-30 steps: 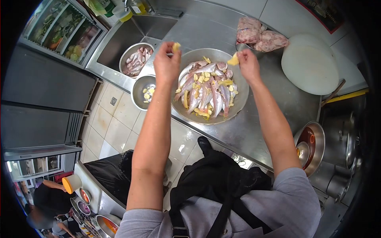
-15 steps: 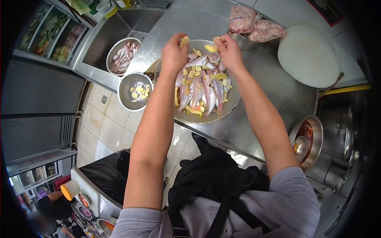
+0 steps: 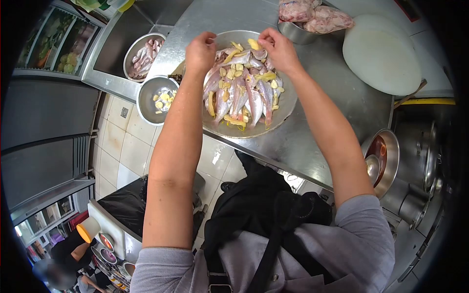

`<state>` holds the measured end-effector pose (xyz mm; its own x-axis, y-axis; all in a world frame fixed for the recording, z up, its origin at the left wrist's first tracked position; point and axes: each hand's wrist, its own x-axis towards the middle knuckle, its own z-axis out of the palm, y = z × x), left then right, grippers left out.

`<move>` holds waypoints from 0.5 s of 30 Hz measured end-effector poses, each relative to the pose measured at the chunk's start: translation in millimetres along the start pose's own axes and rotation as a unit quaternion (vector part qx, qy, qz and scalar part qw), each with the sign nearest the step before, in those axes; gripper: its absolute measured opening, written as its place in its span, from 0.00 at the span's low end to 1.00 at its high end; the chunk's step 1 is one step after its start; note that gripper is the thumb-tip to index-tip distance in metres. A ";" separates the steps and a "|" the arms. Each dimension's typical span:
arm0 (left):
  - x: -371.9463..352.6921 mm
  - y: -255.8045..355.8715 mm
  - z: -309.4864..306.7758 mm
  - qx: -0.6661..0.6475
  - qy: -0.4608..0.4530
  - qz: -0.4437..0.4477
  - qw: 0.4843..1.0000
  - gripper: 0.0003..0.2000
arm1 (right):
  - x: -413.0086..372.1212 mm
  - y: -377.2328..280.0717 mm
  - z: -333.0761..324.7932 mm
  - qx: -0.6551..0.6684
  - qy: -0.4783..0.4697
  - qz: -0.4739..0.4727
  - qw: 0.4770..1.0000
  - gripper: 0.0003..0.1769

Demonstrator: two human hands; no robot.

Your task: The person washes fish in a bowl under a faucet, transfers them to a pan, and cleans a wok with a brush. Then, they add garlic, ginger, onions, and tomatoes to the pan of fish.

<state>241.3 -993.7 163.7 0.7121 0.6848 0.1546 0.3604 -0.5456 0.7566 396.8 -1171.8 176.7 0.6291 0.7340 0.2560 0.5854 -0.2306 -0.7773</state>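
Observation:
A wide round metal pan [image 3: 288,110] holds several pinkish-silver whole fish [image 3: 239,95], with ginger slices and pale garlic-like pieces scattered over them. My right hand [image 3: 279,50] is at the pan's far right rim, thumb and forefinger pinched at a yellow ginger slice [image 3: 254,44]. Over the far left rim, my left hand [image 3: 201,53] has bent fingers parted from the thumb, and no slice shows between them. Ginger strips [image 3: 236,47] lie on the fish beside it. Left of the pan, a steel bowl [image 3: 144,100] contains more pale yellow slices [image 3: 163,101], partly behind my left forearm.
A bowl of pinkish fish pieces [image 3: 145,58] stands in the sink [image 3: 115,56]. Bagged raw meat [image 3: 327,19] rests on a metal container at the back. A round white board [image 3: 381,56] leans at the right, above a basin of red liquid [image 3: 388,168]. Another person is at lower left.
The slice in my left fingers no longer shows there, and ginger strips lie near that hand. My hands have moved slightly apart. The camera view has shifted a little.

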 end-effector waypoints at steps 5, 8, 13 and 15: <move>-44.6 -45.4 -13.3 0.153 0.068 -0.025 0.986 0.12 | -16.5 52.9 8.6 -0.212 -0.103 -0.035 0.971 0.13; -101.4 -39.6 -43.4 0.062 0.168 -0.059 0.982 0.12 | -31.9 31.3 18.3 -0.182 -0.116 -0.070 0.974 0.13; -135.1 -102.2 -107.2 0.101 0.276 -0.137 0.946 0.13 | -29.2 33.7 22.0 -0.209 -0.159 -0.062 0.963 0.16; -137.1 -125.4 -123.3 0.160 0.289 -0.130 0.935 0.13 | -24.0 10.2 15.8 -0.191 -0.159 -0.066 0.966 0.17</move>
<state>24.2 -959.7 126.0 0.1641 0.9104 0.3798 0.7041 -0.3777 0.6013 379.6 -1181.7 153.6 0.3818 0.9187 0.1013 0.8344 -0.2955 -0.4652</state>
